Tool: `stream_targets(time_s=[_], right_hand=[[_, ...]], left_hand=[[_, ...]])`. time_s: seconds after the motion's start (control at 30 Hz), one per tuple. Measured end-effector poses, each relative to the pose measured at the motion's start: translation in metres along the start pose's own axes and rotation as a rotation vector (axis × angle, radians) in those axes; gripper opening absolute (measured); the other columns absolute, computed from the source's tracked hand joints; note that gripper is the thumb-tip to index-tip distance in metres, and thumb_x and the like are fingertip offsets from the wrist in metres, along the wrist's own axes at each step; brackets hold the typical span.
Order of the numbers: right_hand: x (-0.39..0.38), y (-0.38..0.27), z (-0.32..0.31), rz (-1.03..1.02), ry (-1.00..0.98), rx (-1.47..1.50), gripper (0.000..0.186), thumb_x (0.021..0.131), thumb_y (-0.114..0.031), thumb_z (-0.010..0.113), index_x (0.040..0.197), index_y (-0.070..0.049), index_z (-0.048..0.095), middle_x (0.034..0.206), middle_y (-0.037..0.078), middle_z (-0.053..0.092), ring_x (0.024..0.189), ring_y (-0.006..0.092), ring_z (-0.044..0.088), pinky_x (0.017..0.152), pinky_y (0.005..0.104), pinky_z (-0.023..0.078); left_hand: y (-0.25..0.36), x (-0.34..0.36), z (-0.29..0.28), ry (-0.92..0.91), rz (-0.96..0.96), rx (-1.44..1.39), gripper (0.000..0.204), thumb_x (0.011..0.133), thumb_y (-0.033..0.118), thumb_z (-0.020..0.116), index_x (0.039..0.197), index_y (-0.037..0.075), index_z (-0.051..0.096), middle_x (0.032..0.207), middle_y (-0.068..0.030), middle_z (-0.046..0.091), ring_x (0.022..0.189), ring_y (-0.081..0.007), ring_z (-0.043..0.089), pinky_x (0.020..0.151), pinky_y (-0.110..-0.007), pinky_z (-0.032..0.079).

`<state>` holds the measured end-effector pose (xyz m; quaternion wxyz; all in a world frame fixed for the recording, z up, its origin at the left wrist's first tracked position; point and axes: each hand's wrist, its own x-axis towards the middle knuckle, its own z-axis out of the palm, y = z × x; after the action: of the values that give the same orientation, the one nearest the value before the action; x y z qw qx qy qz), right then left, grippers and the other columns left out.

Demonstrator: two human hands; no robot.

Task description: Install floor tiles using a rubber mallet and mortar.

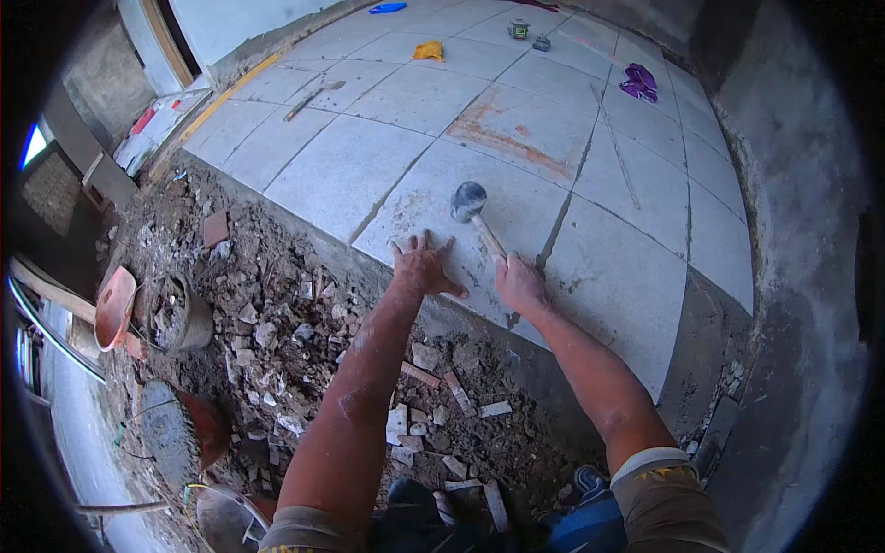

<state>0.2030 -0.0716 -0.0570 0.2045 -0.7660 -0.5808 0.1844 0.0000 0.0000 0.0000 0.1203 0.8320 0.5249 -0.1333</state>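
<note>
My right hand (522,284) is closed round the wooden handle of a rubber mallet (469,200), whose dark, dusty head is over a large pale floor tile (433,198). Whether the head touches the tile I cannot tell. My left hand (424,266) lies with fingers spread on the same tile, near its front edge and left of the mallet. Dust and mortar smears mark the tile around both hands. Another pale tile (608,267) adjoins it on the right, with a dark joint between them.
Broken rubble (267,304) covers the lower ground before the tiles. Buckets (182,313) and a mortar-filled container (175,433) stand at left. On the tiles lie a hammer-like tool (313,99), a yellow cloth (429,51), a purple cloth (639,83) and a small green device (519,29). A wall (793,184) bounds the right.
</note>
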Motion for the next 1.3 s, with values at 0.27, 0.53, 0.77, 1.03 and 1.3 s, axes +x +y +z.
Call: stream_targets(time_s=[0.27,0.53,0.77,1.03,1.3], right_hand=[[-0.006,0.014,0.001,-0.033,0.067,0.021,0.045,0.106,-0.04,0.041,0.107,0.002,0.058,0.102,0.032,0.068,0.101,0.0511,0.064,0.087,0.0592,0.049],[-0.019,0.013,-0.008,-0.034,0.039,-0.021,0.042,0.106,-0.039,0.043,0.105,0.001,0.057,0.102,0.031,0.067,0.097,0.0522,0.064,0.084,0.0602,0.049],[-0.022,0.035,0.004,-0.04,0.109,0.101,0.047,0.106,-0.043,0.041,0.106,0.0,0.061,0.102,0.03,0.068,0.096,0.052,0.065,0.085,0.0611,0.05],[-0.055,0.04,-0.049,0.072,0.029,0.197,0.051,0.104,-0.047,0.042,0.109,-0.001,0.063,0.1,0.03,0.069,0.099,0.0497,0.067,0.086,0.0594,0.051],[-0.171,0.163,-0.118,0.235,0.094,0.028,0.053,0.103,-0.05,0.044,0.104,-0.001,0.064,0.097,0.029,0.069,0.092,0.0502,0.066,0.082,0.0586,0.051]], left_hand=[[0.005,-0.002,0.002,0.002,0.012,-0.007,0.136,0.05,0.082,0.082,0.163,0.034,0.024,0.169,-0.0195,0.019,0.154,-0.0416,0.022,0.118,-0.074,0.013],[-0.001,-0.005,0.003,0.013,-0.008,-0.005,0.134,0.051,0.08,0.083,0.163,0.035,0.025,0.169,-0.0178,0.018,0.154,-0.0399,0.023,0.118,-0.074,0.013],[-0.008,0.007,0.017,0.048,0.052,-0.058,0.137,0.047,0.078,0.085,0.163,0.033,0.026,0.169,-0.0204,0.019,0.155,-0.0423,0.017,0.119,-0.073,0.011],[-0.008,0.007,0.013,-0.005,0.043,-0.043,0.139,0.048,0.08,0.084,0.163,0.032,0.024,0.169,-0.0223,0.016,0.155,-0.0439,0.017,0.119,-0.073,0.012],[0.009,0.024,0.029,-0.031,0.06,-0.021,0.138,0.05,0.084,0.08,0.164,0.033,0.021,0.17,-0.0217,0.011,0.155,-0.0443,0.016,0.12,-0.072,0.012]])
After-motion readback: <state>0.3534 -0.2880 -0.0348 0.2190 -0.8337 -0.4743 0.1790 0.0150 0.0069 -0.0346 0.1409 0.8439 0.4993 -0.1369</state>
